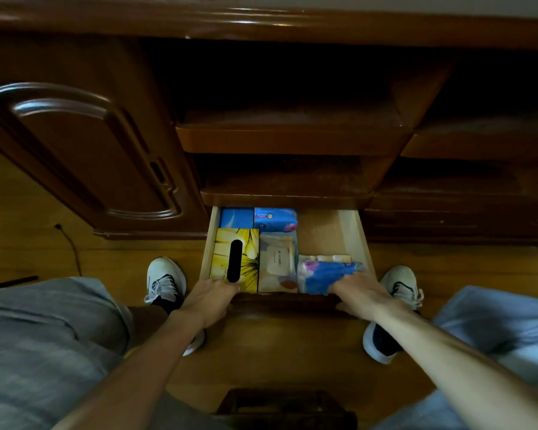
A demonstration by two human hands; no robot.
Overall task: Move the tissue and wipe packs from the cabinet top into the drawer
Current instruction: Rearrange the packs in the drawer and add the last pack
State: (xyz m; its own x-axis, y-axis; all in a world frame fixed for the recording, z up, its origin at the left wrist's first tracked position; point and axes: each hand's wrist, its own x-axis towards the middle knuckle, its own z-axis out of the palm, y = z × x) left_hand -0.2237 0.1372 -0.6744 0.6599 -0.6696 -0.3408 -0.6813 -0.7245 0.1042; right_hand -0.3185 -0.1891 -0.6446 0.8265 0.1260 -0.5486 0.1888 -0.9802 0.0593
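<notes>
The blue floral pack [330, 274] lay at the drawer [351, 231] front, lower centre-right, with the right hand [359, 293] closed on its near end. The left hand [212, 296] curled over the drawer front beside the yellow tissue box [246, 252]. Placement appeared nearly complete; release, then closing, would follow.

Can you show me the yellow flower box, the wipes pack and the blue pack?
yellow tissue box [221, 259]: head view, its flowered top.
wipes pack [277, 262]: head view, its white flap.
blue pack [330, 273]: head view, its wrapper.
</notes>
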